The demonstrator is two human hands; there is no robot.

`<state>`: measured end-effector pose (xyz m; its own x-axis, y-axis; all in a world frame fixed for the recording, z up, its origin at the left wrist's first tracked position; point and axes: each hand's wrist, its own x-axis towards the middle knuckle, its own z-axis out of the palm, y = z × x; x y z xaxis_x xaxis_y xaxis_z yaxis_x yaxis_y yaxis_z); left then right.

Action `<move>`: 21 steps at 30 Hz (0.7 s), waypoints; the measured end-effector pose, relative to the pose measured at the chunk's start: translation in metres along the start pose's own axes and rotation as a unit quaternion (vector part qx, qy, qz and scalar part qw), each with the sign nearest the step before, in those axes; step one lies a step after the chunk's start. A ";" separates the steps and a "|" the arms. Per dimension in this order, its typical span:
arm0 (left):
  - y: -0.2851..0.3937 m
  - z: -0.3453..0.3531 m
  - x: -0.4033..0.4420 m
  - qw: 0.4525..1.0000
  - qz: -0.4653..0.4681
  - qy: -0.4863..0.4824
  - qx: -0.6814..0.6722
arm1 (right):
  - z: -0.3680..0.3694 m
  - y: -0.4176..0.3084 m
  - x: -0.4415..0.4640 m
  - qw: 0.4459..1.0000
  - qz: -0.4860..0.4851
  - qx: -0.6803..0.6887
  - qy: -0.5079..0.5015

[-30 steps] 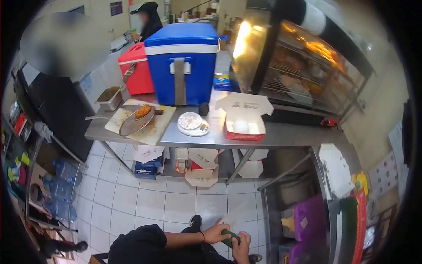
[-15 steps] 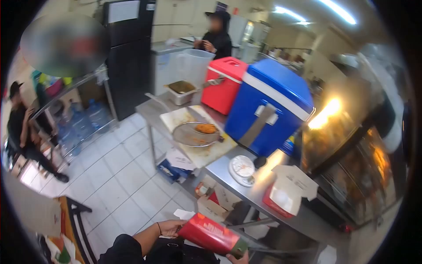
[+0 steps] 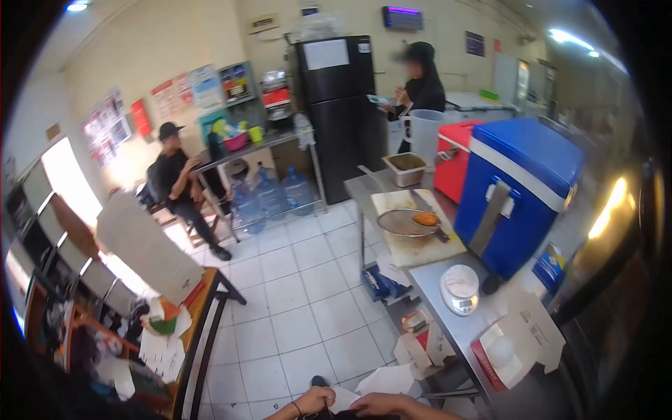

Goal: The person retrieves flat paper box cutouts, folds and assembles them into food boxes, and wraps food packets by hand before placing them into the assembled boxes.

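At the bottom edge, my left hand (image 3: 316, 401) is closed on a white flap of a cardboard box (image 3: 386, 380). My right hand (image 3: 378, 405) grips the same box from the other side, its fingers close to my left hand. Pale inner flaps face up, while the rest of the box lies below the view. To the right, an open red and white food box (image 3: 491, 364) with a round white cup (image 3: 500, 350) in it sits on the steel table (image 3: 439, 278).
A white scale (image 3: 460, 288), a cutting board (image 3: 413, 250) with a sieve (image 3: 399, 222), and blue (image 3: 518, 189) and red (image 3: 448, 164) coolers stand on the steel table. Open boxes (image 3: 423, 348) lie below. One person (image 3: 183, 175) sits; another (image 3: 423, 84) stands behind. A wooden table (image 3: 203, 297) is left.
My view has swung left and up. The red printed side of the box in my hands no longer shows; its white flaps do. My hands have come closer together.
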<state>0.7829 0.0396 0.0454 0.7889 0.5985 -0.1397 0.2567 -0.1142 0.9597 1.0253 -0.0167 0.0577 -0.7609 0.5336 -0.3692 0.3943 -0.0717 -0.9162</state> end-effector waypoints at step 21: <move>0.025 0.144 -0.275 0.818 -0.067 0.557 0.128 | 0.164 -0.075 0.140 0.884 0.338 0.063 -0.315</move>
<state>0.6526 -0.2416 0.0723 -0.2170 0.9542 0.2062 0.5202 -0.0658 0.8515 0.8045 -0.0746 0.0488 -0.5246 -0.2405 -0.8167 0.8391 -0.3086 -0.4481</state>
